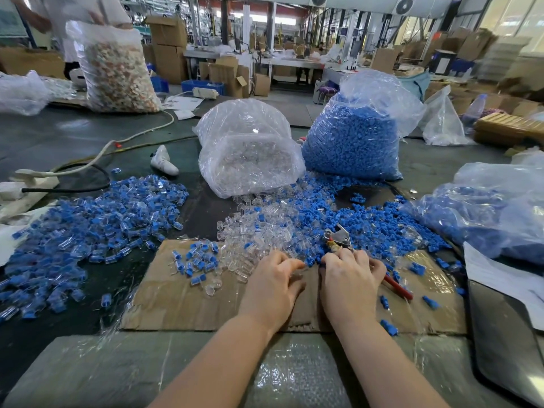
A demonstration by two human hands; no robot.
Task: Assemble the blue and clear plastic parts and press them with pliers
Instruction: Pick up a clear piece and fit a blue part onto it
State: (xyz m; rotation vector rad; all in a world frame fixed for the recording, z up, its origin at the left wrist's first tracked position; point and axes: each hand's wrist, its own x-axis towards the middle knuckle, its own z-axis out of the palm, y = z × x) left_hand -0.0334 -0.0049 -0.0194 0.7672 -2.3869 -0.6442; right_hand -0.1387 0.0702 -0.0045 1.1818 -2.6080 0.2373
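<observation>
My right hand (350, 279) grips red-handled pliers (338, 238); the metal jaws poke out above my fingers and a red handle shows to the right. My left hand (273, 282) lies with curled fingers at the edge of a loose pile of clear plastic parts (259, 231), and whether it pinches a part is hidden. Loose blue parts (368, 225) lie heaped just beyond the pliers. Both hands sit over a flat cardboard sheet (182, 298). A big heap of assembled blue-and-clear pieces (88, 225) lies to the left.
A bag of clear parts (247, 148) and a bag of blue parts (353, 136) stand behind the piles. Another bag with blue parts (494, 207) lies at the right. Cables (97, 160) cross the dark table at the left. A person (59, 13) handles a bag far left.
</observation>
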